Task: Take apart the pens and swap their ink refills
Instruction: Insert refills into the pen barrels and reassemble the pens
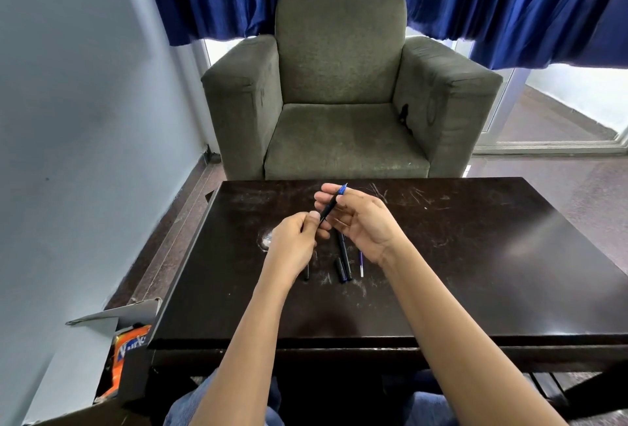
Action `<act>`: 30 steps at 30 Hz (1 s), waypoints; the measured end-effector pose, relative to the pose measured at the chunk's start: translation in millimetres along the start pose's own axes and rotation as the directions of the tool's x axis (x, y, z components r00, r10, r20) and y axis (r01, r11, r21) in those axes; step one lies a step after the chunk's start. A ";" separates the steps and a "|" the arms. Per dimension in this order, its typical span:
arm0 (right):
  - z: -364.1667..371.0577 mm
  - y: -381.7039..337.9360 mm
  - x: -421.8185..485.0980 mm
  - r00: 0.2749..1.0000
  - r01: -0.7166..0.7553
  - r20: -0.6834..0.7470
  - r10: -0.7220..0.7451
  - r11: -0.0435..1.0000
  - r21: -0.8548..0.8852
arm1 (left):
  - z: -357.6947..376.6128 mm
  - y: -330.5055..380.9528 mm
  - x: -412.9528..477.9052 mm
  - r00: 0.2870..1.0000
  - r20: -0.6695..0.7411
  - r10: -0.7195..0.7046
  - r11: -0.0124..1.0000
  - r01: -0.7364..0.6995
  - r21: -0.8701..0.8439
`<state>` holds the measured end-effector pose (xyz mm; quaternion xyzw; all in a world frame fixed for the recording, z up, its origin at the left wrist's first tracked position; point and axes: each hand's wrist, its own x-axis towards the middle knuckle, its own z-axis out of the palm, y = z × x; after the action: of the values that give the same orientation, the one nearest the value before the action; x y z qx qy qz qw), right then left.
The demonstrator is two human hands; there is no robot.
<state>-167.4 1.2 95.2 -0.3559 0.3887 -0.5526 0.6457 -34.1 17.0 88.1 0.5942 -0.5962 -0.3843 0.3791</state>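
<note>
Above the dark wooden table [475, 255], both hands hold one black pen [329, 207] with a blue tip, tilted up to the right. My left hand [295, 238] pinches its lower end. My right hand [363, 218] holds the upper part between thumb and fingers, palm up. On the table below lie a long black pen barrel [345, 257], a short black cap [340, 269], a thin refill [361, 264] with blue ink and a small dark piece [307, 273], partly hidden by my left wrist.
A grey-green armchair [343, 86] stands just behind the table's far edge. An open cardboard box [125, 334] with an orange packet sits on the floor at the left. Blue curtains hang behind. My knees are under the table's near edge.
</note>
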 end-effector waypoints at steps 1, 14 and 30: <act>-0.4 1.1 -0.2 1.000 0.024 -0.002 -0.024 1.000 -0.020 | -0.6 -0.5 0.1 1.000 0.000 0.003 1.000 -0.003 -0.004; -1.5 2.1 3.9 0.999 0.002 -0.040 -0.002 1.000 -0.006 | -3.2 -5.0 5.0 1.000 0.016 -0.008 0.999 0.009 -0.034; -12.1 25.6 16.3 0.983 0.070 -0.118 -0.143 0.875 -0.479 | -2.5 -16.9 6.6 0.973 -0.213 0.087 0.957 -0.022 0.290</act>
<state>-165.6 -11.8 65.3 -0.4812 0.5387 -0.5009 0.4768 -24.8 10.4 73.8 0.6654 -0.6153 -0.2143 0.3643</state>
